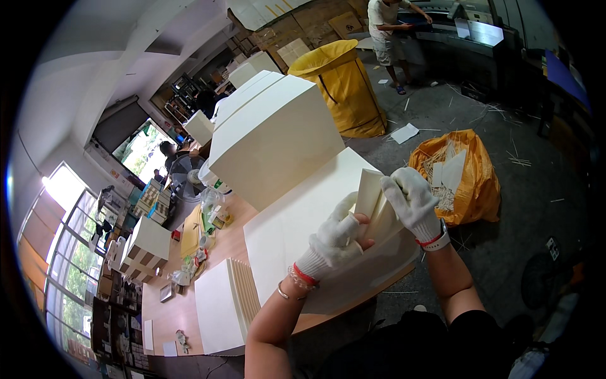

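Both my hands wear white knit gloves with red cuffs. Between them is a narrow folded piece of white card [367, 189], tilted upward over the table's right edge. My left hand [336, 239] grips its lower left side, with bare fingertips showing through the glove. The fingers of my right hand [411, 201] are closed on its upper right edge. Beneath my hands lies a large white sheet [284, 230] on the table. How the card's folds meet is partly hidden behind my fingers.
A tall block of stacked white board [278, 145] stands beyond the sheet. Folded white boards [224, 309] lie nearer left on the wooden table [180, 319]. An orange bag of offcuts [481, 189] and a yellow sack [353, 95] stand on the floor. Someone [388, 31] works at the back.
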`<state>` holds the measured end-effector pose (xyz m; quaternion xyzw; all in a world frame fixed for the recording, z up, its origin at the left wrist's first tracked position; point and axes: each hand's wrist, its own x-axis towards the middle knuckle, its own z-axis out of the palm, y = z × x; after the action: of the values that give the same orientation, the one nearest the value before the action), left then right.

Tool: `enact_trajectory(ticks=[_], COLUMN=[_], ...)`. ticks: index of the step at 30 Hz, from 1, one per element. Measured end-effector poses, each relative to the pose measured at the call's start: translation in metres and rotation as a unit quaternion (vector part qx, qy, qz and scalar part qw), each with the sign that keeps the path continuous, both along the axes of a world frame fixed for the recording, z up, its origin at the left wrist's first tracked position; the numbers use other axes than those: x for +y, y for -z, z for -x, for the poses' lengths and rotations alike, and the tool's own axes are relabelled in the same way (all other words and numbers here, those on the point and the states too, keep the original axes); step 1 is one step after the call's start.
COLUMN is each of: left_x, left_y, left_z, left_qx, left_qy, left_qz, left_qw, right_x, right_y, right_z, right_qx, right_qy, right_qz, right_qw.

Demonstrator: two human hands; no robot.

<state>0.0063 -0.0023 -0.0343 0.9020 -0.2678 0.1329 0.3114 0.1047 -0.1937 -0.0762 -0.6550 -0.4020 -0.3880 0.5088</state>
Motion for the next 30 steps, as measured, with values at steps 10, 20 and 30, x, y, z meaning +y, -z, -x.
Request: enact_trajectory(ticks=[10,20,30], left_x=[0.005,-0.009,-0.018], left_y=[0.011,0.01,0.003], left_z=[0.0,0.025,0.013], left_qx=[0.004,-0.164,0.006], left_qy=[-0.023,-0.136,-0.23], left_qz=[0.025,-0.132,-0.214], left_qw=[0.999,0.968,0.949], right_x=[-0.005,-0.001,-0.001], right_y=[0.005,-0.001,0.011], right_z=[-0.003,0.051,0.05], right_qx=[-0.11,-0.035,0.041], right_qy=[0.056,-0.034,-0.055], right_qz=[0.032,0.218,0.214], right_qw=[0.992,0.975,0.974])
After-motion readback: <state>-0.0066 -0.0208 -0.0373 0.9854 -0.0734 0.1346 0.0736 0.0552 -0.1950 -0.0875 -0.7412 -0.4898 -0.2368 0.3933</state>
